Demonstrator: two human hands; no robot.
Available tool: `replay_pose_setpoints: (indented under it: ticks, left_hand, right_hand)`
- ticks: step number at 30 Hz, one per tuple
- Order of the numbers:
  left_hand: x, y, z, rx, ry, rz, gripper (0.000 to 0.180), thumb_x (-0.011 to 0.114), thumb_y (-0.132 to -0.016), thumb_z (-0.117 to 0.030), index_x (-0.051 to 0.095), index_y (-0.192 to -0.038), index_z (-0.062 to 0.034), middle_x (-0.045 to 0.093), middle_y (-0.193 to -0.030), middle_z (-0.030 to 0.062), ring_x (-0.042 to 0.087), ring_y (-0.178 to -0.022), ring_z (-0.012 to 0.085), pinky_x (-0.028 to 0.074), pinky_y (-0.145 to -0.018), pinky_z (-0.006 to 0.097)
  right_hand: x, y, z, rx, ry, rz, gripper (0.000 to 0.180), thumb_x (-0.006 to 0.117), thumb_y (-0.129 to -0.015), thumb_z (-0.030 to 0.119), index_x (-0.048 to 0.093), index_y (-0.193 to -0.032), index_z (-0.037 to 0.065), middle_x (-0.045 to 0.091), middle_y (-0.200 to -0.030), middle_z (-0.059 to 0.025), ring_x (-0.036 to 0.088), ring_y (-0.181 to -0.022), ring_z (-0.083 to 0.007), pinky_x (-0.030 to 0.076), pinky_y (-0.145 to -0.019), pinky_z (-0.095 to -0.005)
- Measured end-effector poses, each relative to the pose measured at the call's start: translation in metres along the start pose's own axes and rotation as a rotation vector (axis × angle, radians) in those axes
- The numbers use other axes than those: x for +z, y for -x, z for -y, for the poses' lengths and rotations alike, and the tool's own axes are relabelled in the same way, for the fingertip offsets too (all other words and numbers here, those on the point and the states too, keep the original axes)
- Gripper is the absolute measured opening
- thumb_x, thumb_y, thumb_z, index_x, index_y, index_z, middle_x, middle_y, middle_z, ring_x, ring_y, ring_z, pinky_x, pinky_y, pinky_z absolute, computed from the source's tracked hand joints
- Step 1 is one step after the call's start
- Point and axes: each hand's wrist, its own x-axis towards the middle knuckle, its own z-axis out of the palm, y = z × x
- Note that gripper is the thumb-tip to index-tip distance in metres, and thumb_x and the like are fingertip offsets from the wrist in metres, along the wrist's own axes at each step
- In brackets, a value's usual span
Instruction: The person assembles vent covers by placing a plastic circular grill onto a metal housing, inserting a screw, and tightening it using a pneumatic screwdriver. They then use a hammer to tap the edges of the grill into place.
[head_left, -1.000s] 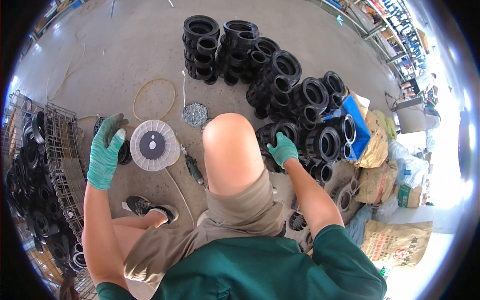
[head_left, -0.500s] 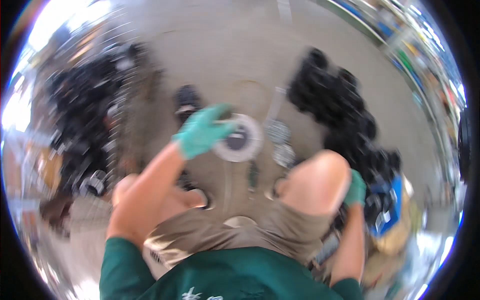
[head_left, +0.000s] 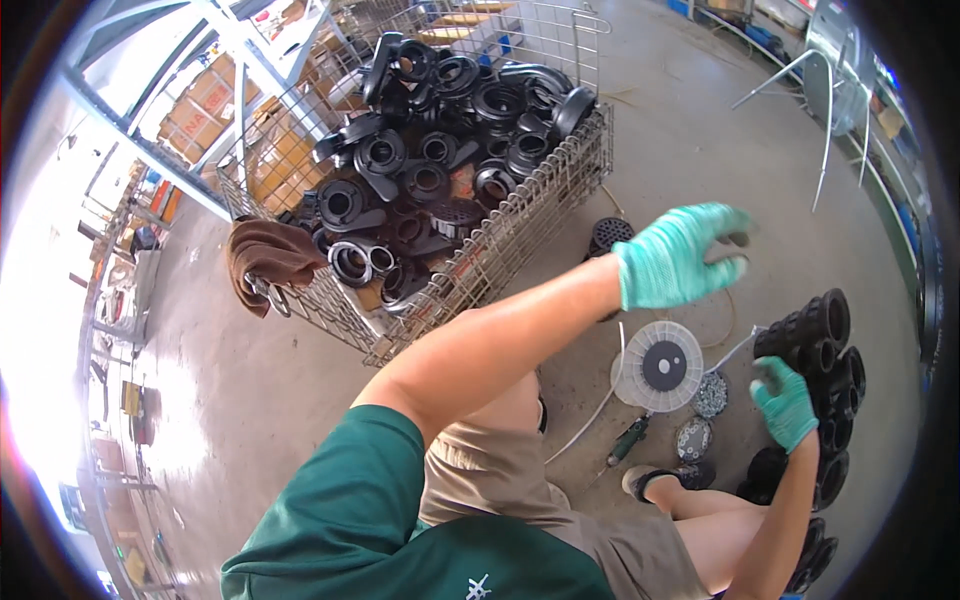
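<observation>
My left hand [head_left: 685,255], in a teal knit glove, reaches out over the floor above a pale round disc [head_left: 664,366] with a dark centre. Its fingers are stretched, thumb apart, with nothing visible between them. My right hand [head_left: 786,402], gloved the same way, is beside stacked black ribbed plastic parts [head_left: 826,335]; its fingers are loosely bent and apart, and no held thing shows. Near the disc lie two round dishes of small metal pieces, one dish [head_left: 710,394] above the other dish [head_left: 694,440]. A green-handled driver tool [head_left: 629,438] rests on the floor.
A wire cage [head_left: 510,250] heaped with black round plastic housings [head_left: 425,180] stands at the left. A brown cloth [head_left: 270,258] hangs over its corner. Shelving [head_left: 240,120] rises behind it, and a metal-legged stool [head_left: 825,95] is at the far right.
The view has swung left, bringing the cage into fuller sight. My left hand has come away from over the disc; my right hand now shows beside the stacked black parts.
</observation>
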Motion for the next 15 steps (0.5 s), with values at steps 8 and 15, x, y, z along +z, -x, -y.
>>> replay_pose_setpoints:
  ticks: [8, 15]
  left_hand:
    - [-0.157, 0.074, 0.088, -0.379, -0.264, -0.382, 0.04, 0.071, -0.094, -0.014, 0.062, -0.13, 0.0003, 0.07, -0.118, 0.0082, 0.065, -0.105, 0.0155, 0.053, -0.096, 0.031]
    - [-0.315, 0.145, 0.179, -0.732, -0.778, -0.662, 0.037, 0.075, -0.088, -0.027, 0.069, -0.115, -0.0027, 0.075, -0.106, 0.0138, 0.071, -0.094, 0.0243, 0.054, -0.088, 0.035]
  right_hand:
    - [0.032, -0.029, -0.013, -0.003, 0.18, 0.156, 0.038, 0.073, -0.086, 0.016, 0.066, -0.119, -0.001, 0.072, -0.105, -0.0217, 0.071, -0.091, -0.0338, 0.055, -0.083, -0.0392]
    - [0.036, -0.033, -0.006, 0.023, 0.26, 0.222, 0.038, 0.073, -0.085, 0.016, 0.067, -0.119, -0.001, 0.071, -0.109, -0.0229, 0.071, -0.095, -0.0368, 0.056, -0.084, -0.0412]
